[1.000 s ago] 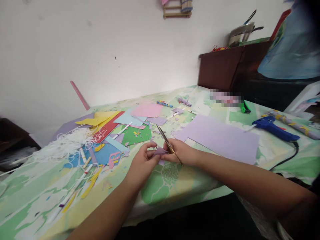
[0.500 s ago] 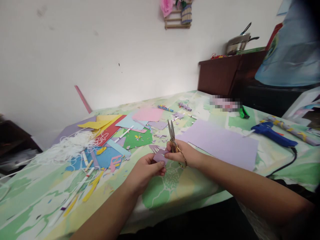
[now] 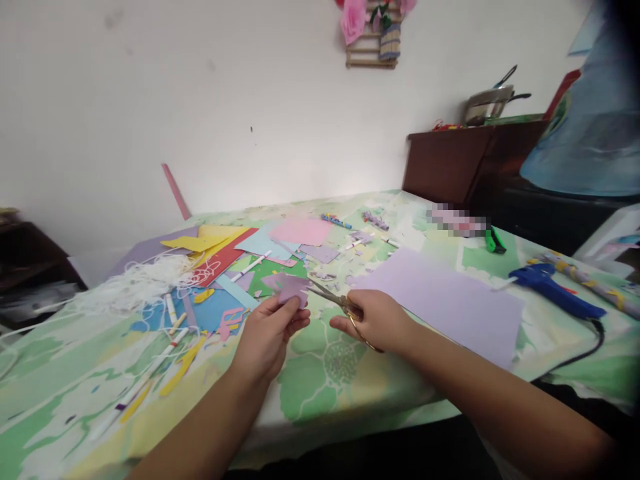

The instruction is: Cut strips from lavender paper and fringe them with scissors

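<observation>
My left hand (image 3: 273,330) pinches a small piece of purple paper (image 3: 291,288) with cuts along its edge, held up over the table. In my right hand (image 3: 377,321) is a pair of scissors (image 3: 341,301) with gold-coloured handles, my fingers around the loops. The scissor blades point left, and their tips reach the right edge of the purple piece. Whether the blades have paper between them I cannot tell. A large lilac sheet (image 3: 450,300) lies flat just beyond my right hand.
White string (image 3: 160,280) lies tangled on coloured paper sheets at the left, with several markers nearby. Paper scraps (image 3: 323,275) are strewn mid-table. A blue glue gun (image 3: 560,291) with a cord and a green-handled cutter (image 3: 495,241) lie right. A large blue water bottle (image 3: 585,140) stands behind.
My left hand has moved the purple piece left and up, out of my right hand's fingers. The scissors have swung from pointing upward to pointing left at it. The view has shifted slightly.
</observation>
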The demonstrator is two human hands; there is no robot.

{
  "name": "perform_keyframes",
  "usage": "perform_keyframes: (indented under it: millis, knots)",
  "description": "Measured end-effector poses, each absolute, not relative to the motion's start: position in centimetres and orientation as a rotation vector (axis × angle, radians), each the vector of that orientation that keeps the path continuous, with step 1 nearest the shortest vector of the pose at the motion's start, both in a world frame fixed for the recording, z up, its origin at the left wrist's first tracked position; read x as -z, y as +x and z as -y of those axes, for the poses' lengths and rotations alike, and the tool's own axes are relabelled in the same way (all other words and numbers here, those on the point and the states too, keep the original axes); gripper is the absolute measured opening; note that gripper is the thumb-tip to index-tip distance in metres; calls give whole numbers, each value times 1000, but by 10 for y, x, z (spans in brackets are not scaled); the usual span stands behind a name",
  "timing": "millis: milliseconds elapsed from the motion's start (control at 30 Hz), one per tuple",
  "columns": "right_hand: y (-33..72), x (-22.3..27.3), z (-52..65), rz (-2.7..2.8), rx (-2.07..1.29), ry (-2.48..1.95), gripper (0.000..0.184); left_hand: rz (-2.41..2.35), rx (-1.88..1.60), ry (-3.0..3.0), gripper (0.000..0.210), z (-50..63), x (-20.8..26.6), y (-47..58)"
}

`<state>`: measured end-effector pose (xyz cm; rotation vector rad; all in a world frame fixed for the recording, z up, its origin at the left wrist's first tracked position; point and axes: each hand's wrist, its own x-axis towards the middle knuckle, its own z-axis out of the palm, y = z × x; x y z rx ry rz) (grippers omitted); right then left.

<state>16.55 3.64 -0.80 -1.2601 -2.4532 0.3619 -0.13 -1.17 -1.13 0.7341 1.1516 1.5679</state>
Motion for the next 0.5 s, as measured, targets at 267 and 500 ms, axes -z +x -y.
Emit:
perform_keyframes:
  millis: [267, 500]
  knots:
    - [166, 13, -39, 2555, -310, -1274, 52, -1145, -1594, 770, 10, 11, 12, 3]
    - [165, 11, -38, 2573, -320, -1266, 53, -1260, -1597, 933, 11, 11, 18, 5]
